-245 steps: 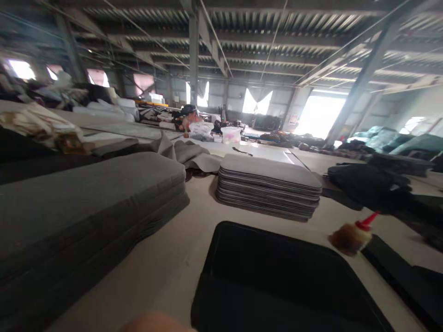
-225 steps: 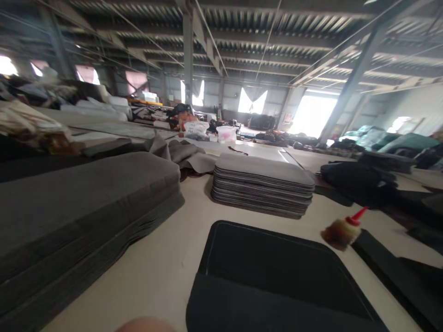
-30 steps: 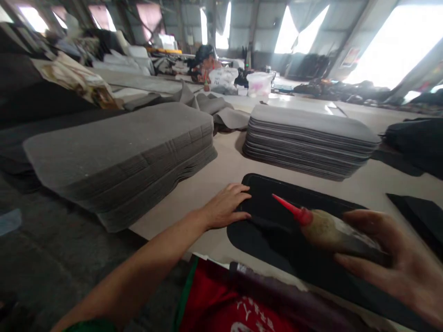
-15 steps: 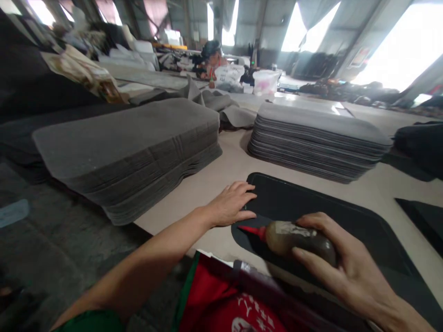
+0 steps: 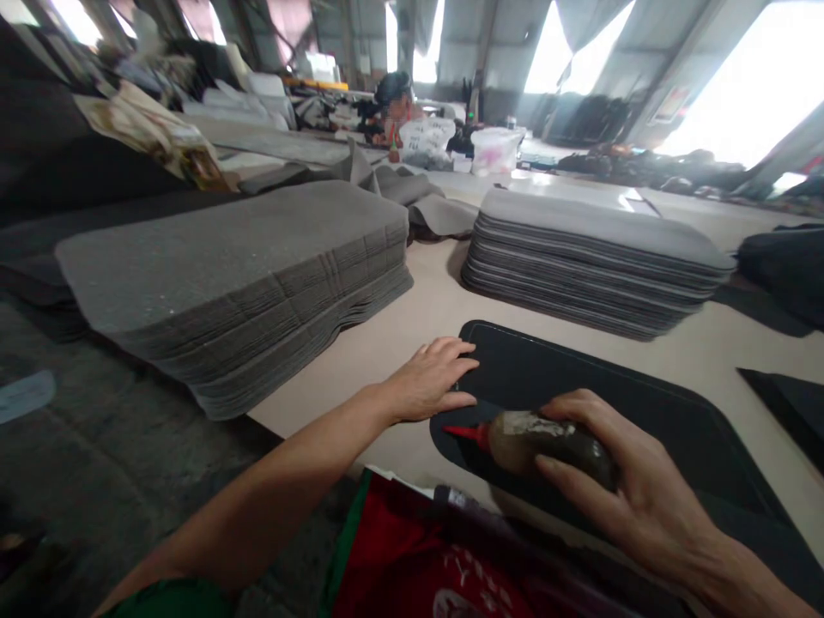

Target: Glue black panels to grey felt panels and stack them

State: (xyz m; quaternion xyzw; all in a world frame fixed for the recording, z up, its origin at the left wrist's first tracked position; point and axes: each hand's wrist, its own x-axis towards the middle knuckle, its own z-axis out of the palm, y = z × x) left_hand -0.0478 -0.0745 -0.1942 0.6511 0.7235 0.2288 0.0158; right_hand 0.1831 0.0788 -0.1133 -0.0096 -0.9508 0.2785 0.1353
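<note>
My right hand (image 5: 634,481) is wrapped round a squeeze bottle (image 5: 547,446) with a dark, stained body and a red pointed nozzle. The bottle lies nearly level, and its tip points left, over the near left corner of a black mat (image 5: 618,378) with rounded corners. My left hand (image 5: 433,379) rests palm down at the left end of that mat. Its fingers are stretched and slightly apart, with the fingertips on the mat's edge and nothing held. Part of the mat is hidden beneath the bottle and my right hand.
A tall stack of grey felt-like sheets (image 5: 257,257) stands at the left table edge. Another stack (image 5: 592,266) sits behind the mat. A dark piece (image 5: 789,408) lies at the right. Crumpled grey sheets (image 5: 431,202), white bags (image 5: 495,150) and a person (image 5: 396,107) are farther back.
My right hand and the bottle have shifted slightly left, and the nozzle tip sits a little lower over the mat's corner. My left hand stays in place.
</note>
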